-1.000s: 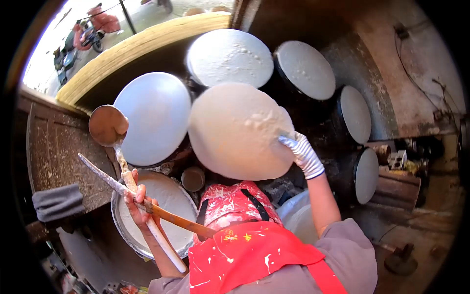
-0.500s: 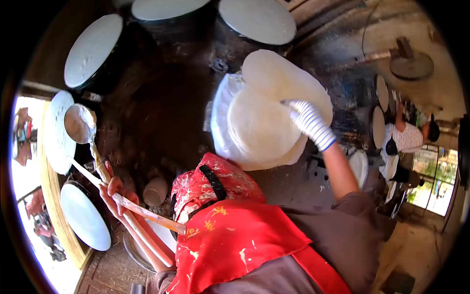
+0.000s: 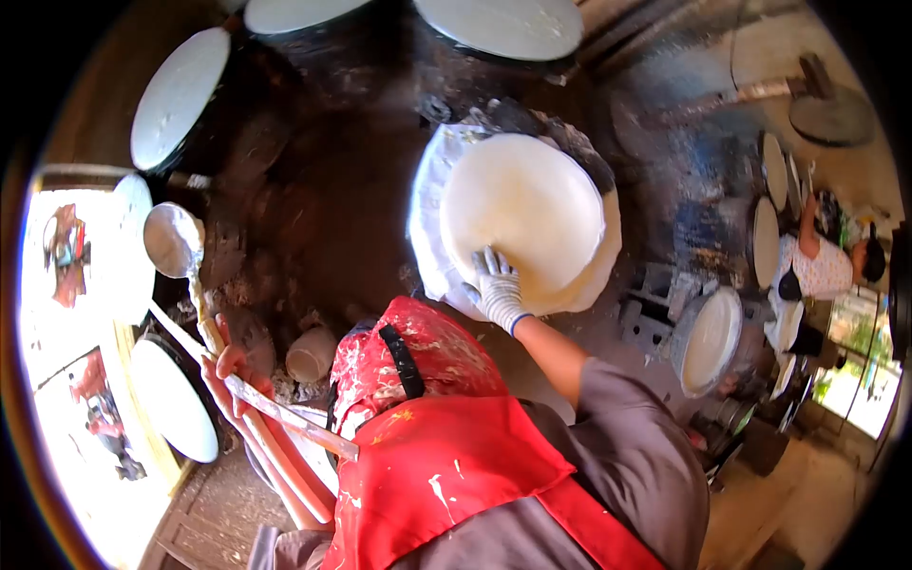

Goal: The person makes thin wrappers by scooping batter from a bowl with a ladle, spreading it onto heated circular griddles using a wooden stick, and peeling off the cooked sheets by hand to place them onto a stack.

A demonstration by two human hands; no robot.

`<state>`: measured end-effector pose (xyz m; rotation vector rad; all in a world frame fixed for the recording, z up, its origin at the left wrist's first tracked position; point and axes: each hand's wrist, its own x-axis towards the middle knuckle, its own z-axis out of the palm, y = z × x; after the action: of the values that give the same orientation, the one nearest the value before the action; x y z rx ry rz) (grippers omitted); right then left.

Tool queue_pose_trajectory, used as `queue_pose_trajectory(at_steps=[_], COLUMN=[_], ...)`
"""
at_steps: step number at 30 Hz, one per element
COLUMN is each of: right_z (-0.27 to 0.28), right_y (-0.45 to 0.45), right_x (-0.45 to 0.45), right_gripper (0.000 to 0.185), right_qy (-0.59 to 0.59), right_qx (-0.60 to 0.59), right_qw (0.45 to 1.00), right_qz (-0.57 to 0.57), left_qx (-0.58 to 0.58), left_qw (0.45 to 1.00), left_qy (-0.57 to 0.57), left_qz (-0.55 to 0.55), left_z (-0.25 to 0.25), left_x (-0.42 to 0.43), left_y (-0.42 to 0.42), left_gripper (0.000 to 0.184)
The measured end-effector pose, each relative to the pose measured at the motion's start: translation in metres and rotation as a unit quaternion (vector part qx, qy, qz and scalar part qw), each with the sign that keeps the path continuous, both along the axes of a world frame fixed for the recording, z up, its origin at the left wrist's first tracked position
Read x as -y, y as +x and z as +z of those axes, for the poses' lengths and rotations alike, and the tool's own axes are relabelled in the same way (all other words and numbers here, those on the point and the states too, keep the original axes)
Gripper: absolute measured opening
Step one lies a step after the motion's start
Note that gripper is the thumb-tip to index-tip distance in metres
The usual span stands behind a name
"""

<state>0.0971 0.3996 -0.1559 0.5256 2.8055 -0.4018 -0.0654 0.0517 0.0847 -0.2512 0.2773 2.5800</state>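
Observation:
My left hand [image 3: 228, 375] grips the handle of a batter-coated ladle [image 3: 174, 239], its bowl raised at the left. A long flat stick [image 3: 299, 418] passes through the same hand, crossing the ladle's handle. My right hand [image 3: 496, 285], in a grey-and-white striped glove, lies with spread fingers on the near edge of a round, thin, pale sheet [image 3: 527, 204]. Beneath the sheet, a white cloth [image 3: 432, 214] spreads out around it. I cannot tell how many sheets lie in the stack. My red apron [image 3: 446, 465] is spattered with white.
Round white-topped pans, including one at the upper left [image 3: 180, 100] and one at the top [image 3: 503, 24], ring the work area. A round basin [image 3: 708, 342] stands at right near concrete blocks [image 3: 651, 313]. Another person [image 3: 817, 266] is at the far right. A clay pot [image 3: 309, 361] sits near my left hand.
My right hand has moved left and nearer my body, from pinching at the sheets to lying flat. The sheet that stuck out at the far side now lies flat on the stack.

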Motion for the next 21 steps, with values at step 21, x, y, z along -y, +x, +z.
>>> queue_pose_trajectory(at_steps=[21], right_z=[0.267], right_y=[-0.049], right_x=[0.299], right_gripper=[0.038], right_qy=[-0.311], right_qx=[0.304], right_qw=[0.777], right_qz=[0.456], left_qx=[0.294], left_qw=[0.736], left_qy=[-0.435], left_qz=[0.427], left_z=[-0.145], left_x=[0.158], left_y=[0.317], left_gripper=[0.029])
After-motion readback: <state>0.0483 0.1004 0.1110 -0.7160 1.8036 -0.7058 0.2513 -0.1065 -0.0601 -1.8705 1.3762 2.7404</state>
